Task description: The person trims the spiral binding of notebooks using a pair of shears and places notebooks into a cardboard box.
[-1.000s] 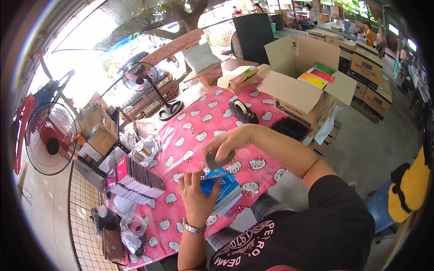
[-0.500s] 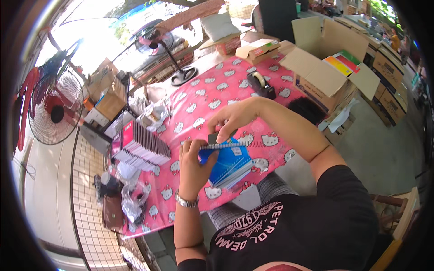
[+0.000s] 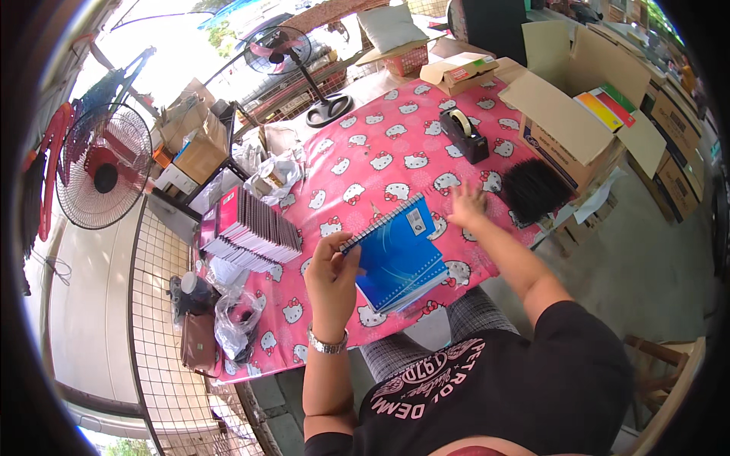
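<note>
My left hand [image 3: 333, 277] pinches the left end of the spine of a blue spiral notebook [image 3: 401, 235]. Dark rings run along that spine, which is tilted up toward the far right. Beneath the notebook lie more blue covers and white pages with punched holes along their edges [image 3: 411, 289], partly hidden by it. To the right, my right hand [image 3: 468, 205] reaches out over the pink tablecloth [image 3: 319, 197] with its fingers apart and nothing in them. It is nearest to a pile of thin black strands [image 3: 536, 190] and a black tape dispenser [image 3: 465, 138].
Left on the table stands a tall stack of bound notebooks [image 3: 251, 232], with plastic bags [image 3: 236, 315] and a brown pouch [image 3: 199, 342] nearer me. An open cardboard box [image 3: 563, 125] is at the right. Fans [image 3: 106, 171] stand at the left and beyond the table.
My right hand has left the notebook's spine and moved right, its fingers now spread. The notebook has turned so its blue cover faces up. The loose coil end no longer sticks out as before.
</note>
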Demonstrator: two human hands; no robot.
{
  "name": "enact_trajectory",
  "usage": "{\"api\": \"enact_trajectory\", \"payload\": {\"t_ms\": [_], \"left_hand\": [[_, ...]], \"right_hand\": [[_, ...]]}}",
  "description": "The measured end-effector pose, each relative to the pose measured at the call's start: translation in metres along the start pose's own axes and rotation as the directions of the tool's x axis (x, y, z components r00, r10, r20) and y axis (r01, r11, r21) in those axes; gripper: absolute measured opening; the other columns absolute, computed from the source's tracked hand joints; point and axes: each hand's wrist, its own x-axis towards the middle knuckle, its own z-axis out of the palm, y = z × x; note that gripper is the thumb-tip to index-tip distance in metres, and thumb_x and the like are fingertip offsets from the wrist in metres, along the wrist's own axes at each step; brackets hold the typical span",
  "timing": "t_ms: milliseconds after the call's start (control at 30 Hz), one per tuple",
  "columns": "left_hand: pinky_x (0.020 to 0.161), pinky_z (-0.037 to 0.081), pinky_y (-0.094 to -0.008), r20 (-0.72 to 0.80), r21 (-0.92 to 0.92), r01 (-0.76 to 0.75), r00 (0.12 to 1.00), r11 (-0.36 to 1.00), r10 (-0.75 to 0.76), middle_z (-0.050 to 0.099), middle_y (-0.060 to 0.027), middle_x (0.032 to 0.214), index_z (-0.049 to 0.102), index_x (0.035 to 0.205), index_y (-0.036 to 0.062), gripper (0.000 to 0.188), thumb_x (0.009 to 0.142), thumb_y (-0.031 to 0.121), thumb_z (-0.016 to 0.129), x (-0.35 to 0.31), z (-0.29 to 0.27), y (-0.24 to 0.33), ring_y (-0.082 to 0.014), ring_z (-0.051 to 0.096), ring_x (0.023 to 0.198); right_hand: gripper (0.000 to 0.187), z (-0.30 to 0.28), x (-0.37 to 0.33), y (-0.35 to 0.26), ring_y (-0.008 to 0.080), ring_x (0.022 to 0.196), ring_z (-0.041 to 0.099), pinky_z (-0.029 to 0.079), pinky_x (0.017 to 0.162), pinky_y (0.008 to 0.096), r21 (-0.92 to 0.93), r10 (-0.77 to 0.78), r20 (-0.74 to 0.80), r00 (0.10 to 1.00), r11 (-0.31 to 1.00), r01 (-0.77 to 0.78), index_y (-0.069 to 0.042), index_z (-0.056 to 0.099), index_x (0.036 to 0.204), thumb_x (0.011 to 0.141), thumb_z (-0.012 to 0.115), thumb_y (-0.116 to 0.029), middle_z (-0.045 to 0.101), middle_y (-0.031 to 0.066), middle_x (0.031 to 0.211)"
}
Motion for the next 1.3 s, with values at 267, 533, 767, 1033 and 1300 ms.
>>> {"api": "enact_trajectory", "payload": {"t_ms": [267,533,767,1033,1300], "left_hand": [[0.057,0.054,-0.0233,-0.059,-0.003,0.074,0.996,0.997,-0.074,0.069,-0.0085,0.089,0.063,0.106,-0.0057,0.016,0.097,0.007,0.064,-0.008,0.008,-0.01,-0.013,0.069,0.07],[0.059,0.056,-0.0239,-0.147,-0.141,-0.001,0.989,0.99,-0.02,0.068,-0.0075,0.08,0.065,0.102,-0.0059,0.013,0.092,0.002,0.068,-0.009,0.017,-0.016,-0.0136,0.069,0.071],[0.059,0.056,-0.0243,-0.183,-0.1,-0.035,0.983,0.994,0.016,0.069,-0.0079,0.082,0.065,0.106,-0.0074,0.018,0.091,0.001,0.069,-0.014,0.023,-0.02,-0.0137,0.069,0.07],[0.058,0.056,-0.023,-0.168,-0.036,-0.007,0.986,0.999,0.0,0.07,-0.009,0.085,0.067,0.106,-0.0056,0.019,0.088,-0.005,0.07,-0.014,0.024,-0.016,-0.0128,0.07,0.07],[0.059,0.054,-0.024,-0.164,0.371,-0.312,0.905,0.875,0.392,0.071,-0.0084,0.08,0.068,0.099,-0.0015,0.02,0.081,0.0,0.077,-0.031,0.039,-0.005,-0.013,0.07,0.066]], "right_hand": [[0.059,0.054,0.018,-0.061,0.0368,0.129,0.048,0.038,0.107,0.0492,0.534,-0.721,-0.04,0.691,0.569,0.625,-0.016,0.057,0.135,0.081,0.07,-0.038,0.052,0.0183,0.139],[0.059,0.083,0.023,-0.058,0.0349,0.122,0.053,0.041,0.104,0.0453,0.492,-0.735,0.107,0.669,0.624,0.607,-0.016,0.058,0.133,0.081,0.07,-0.041,0.058,0.0165,0.13],[0.059,0.075,0.009,-0.068,0.0341,0.121,0.054,0.042,0.104,0.0449,0.533,-0.787,-0.024,0.617,0.512,0.674,-0.014,0.058,0.133,0.082,0.069,-0.04,0.059,0.0173,0.128],[0.056,0.033,-0.013,0.014,0.0305,0.11,0.061,0.046,0.097,0.0449,0.678,-0.496,-0.059,0.866,0.617,0.4,-0.006,0.054,0.134,0.089,0.064,-0.037,0.062,0.0172,0.12],[0.069,-0.216,-0.134,0.018,0.0245,0.107,0.061,0.05,0.091,0.0351,0.773,-0.411,-0.47,0.781,0.237,0.589,-0.005,0.053,0.139,0.08,0.075,-0.032,0.06,0.0153,0.118]]}}
